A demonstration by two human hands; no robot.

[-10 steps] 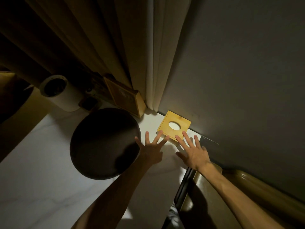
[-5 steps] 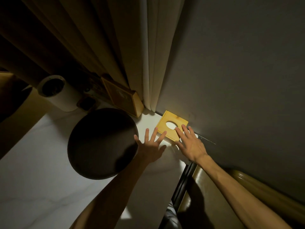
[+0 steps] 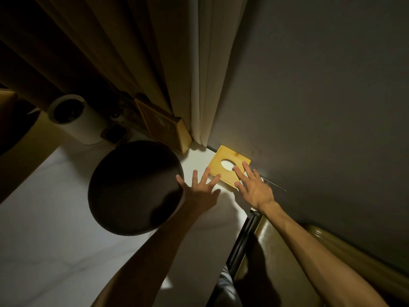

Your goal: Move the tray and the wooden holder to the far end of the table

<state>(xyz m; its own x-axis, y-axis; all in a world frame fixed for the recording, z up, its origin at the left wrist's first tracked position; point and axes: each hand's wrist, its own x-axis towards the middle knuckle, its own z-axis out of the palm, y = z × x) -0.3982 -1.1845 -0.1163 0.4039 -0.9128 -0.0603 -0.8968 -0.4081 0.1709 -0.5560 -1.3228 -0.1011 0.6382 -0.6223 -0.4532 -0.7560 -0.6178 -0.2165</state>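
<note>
Hidden from me: wooden holder (image 3: 229, 166) near corner, under right hand (image 3: 254, 188); tray (image 3: 132, 187) right rim, behind left hand (image 3: 200, 192); framed picture (image 3: 162, 127) too dark to read.

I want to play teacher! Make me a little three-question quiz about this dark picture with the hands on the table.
1. True or false: the right hand lies flat on the wooden holder.
2. What shape is the dark tray? A) square B) round C) triangle
3. Fill the gap: the wooden holder sits right next to the grey ____.

Key:
1. True. Its fingers rest on the holder's top, beside the oval hole.
2. B. The left hand is spread open at the tray's right edge.
3. Wall. The holder is in the far corner of the white table.
</note>
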